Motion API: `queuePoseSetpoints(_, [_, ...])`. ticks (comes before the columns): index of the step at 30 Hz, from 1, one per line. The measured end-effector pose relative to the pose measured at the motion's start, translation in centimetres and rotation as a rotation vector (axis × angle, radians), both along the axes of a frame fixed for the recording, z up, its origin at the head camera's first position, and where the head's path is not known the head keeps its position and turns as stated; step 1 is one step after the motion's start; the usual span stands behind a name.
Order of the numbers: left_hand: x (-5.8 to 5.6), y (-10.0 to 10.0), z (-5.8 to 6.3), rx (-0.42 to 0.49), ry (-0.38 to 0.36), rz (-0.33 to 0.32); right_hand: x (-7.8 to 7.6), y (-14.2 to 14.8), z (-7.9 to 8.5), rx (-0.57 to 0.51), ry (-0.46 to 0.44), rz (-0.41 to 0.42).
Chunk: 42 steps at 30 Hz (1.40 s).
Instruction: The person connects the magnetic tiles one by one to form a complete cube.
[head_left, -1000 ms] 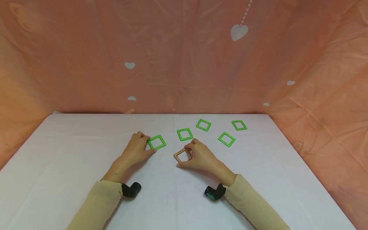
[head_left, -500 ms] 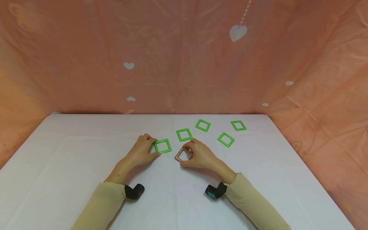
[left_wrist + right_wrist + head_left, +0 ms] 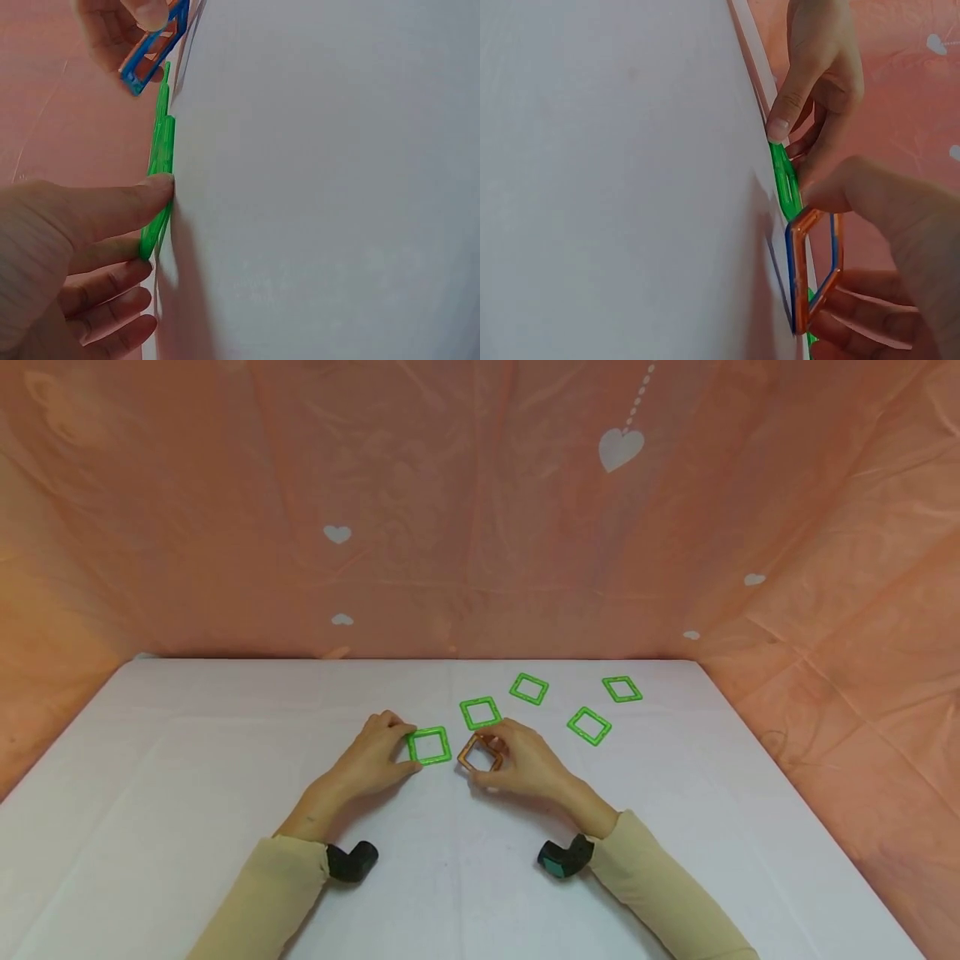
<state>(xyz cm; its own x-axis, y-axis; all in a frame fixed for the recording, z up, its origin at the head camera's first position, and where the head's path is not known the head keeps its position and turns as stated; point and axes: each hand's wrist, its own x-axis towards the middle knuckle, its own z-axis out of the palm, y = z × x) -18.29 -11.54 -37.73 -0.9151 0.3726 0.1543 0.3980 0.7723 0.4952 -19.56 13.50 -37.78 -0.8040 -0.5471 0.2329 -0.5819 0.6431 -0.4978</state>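
Right hand (image 3: 528, 764) on my feed pinches the orange-and-blue frame (image 3: 800, 274), thumb at one edge and fingers at the opposite one, while the left hand (image 3: 375, 756) pinches a green frame (image 3: 447, 744) by its outer side. From their look I take both for thin, rigid plastic: light, a bit slick, unlikely to bend, perhaps apt to chip if dropped. I'd take hold by the narrow outer bars, thumb against fingertips, clear of the hollow middle. Blue shows along the orange one, so it may be two layers; I cannot tell from here. It sits tilted within my right hand's span, and I can't make out whether its low corner touches the desk (image 3: 225, 735). The green frame is to its left, near but apart in the head view, between the two hands. Farther off, four loose green frames (image 3: 476, 700) lie on the desk, the nearest just past my right fingertips.
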Motion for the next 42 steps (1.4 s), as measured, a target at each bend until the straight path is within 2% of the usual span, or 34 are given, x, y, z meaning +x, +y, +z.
queuePoseSetpoints(7, [0.0, 0.2, -0.1, -0.007, -0.019, -0.023, -0.5, 0.0, -0.4, -0.117, -0.015, 0.046])
queuePoseSetpoints(13, [0.0, 0.5, -0.2, -0.012, -0.018, -0.044, -1.1, 0.1, -0.8, -0.216, 0.026, 0.108])
queuePoseSetpoints(18, [0.1, 0.9, -0.1, -0.009, -0.042, -0.050, -1.2, 0.3, -0.7, -0.231, -0.013, 0.114])
queuePoseSetpoints(29, [0.0, 1.2, -0.3, -0.041, 0.005, -0.108, -1.3, 0.7, -0.7, -0.292, -0.078, 0.161])
queuePoseSetpoints(42, [0.1, 1.2, -0.2, -0.020, -0.020, -0.093, -1.6, 0.4, -1.0, -0.358, -0.181, 0.156])
